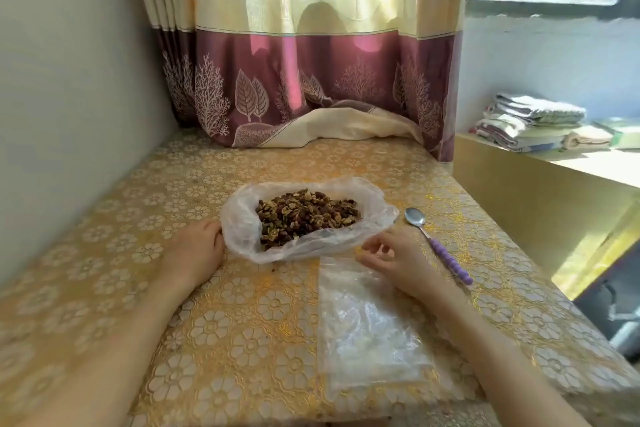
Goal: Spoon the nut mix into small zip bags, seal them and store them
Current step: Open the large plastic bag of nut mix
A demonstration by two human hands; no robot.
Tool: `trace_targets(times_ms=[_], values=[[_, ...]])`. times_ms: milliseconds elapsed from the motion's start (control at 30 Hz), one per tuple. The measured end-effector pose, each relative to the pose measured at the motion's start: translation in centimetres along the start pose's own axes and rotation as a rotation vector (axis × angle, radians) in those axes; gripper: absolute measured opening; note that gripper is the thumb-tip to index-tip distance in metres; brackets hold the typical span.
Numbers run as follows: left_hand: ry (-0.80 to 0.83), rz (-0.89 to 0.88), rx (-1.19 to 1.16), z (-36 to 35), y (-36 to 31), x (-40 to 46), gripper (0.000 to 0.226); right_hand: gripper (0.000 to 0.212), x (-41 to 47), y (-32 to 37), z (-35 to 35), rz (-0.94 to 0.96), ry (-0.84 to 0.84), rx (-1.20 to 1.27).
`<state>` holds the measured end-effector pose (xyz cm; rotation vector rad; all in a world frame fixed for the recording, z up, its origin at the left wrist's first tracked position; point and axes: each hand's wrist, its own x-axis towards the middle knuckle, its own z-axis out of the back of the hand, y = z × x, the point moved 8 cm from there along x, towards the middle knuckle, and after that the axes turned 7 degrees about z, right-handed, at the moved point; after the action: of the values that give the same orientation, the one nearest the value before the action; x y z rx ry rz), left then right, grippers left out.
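Setup stage, no bag filled yet. Nut mix (308, 217) sits heaped in a crinkly open plastic bag (239, 225) mid-table. The left hand (199, 246) touches its left edge, fingers relaxed; the right hand (391, 258), loosely curled and empty, hovers over flat clear zip bags (370, 329). A purple-handled metal spoon (438, 246) lies right. Next, probably lifting one slippery bag.

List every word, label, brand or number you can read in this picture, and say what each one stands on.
None: no readable text anywhere.
The zip bags, the plastic bag holding the nut mix and the spoon show no print.
The tablecloth and curtain carry only flower and leaf patterns.
The folded cloths are too blurred to tell.
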<state>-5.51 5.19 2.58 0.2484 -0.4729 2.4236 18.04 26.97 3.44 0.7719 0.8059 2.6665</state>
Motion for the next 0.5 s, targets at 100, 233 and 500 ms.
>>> trace_targets(times_ms=[100,233,500], values=[[-0.027,0.005,-0.013,0.1,0.4,0.0,0.034,0.022,-0.1,-0.3,-1.4,-0.03,0.178,-0.125],[-0.01,-0.001,-0.038,0.0,0.5,0.1,0.031,0.011,0.0,0.0,-1.1,-0.048,0.131,0.007],[-0.074,0.093,-0.188,0.7,1.4,-0.1,0.032,0.006,0.1,-0.1,1.5,-0.041,-0.183,0.282]])
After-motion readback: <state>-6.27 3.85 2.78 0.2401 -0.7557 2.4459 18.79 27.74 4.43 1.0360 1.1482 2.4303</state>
